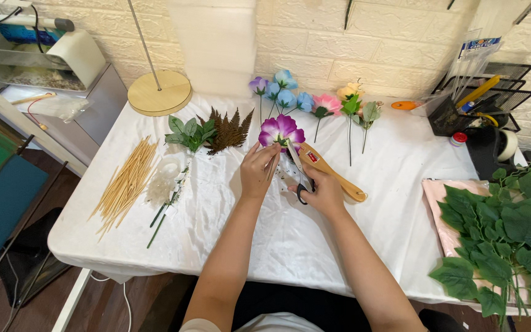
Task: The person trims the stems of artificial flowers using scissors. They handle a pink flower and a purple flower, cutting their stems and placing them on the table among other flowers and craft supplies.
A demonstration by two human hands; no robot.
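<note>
The left hand pinches the stem of a purple artificial flower, whose bloom stands just at 1 o'clock of the fingers, near the table's centre. The right hand is closed through the handles of a pair of scissors, the blades pointing toward 11 o'clock at the stem just under the bloom, beside the left fingertips. A wooden spoon-like tool lies touching the right hand's far side, running from 11 to 4 o'clock. At 12 o'clock of the hands lies a row of blue, pink and yellow flowers; at 10 o'clock, green leaves and a dark fern sprig. A bundle of bamboo skewers lies well apart at 9 o'clock. At 2 o'clock a black mesh organizer holds pens and tools. A pink tray at 3 o'clock carries a leafy green vine. Everything rests on a table under a white cloth, pushed against a pale brick-pattern wall, with a round wooden stand base at 11 o'clock.
</note>
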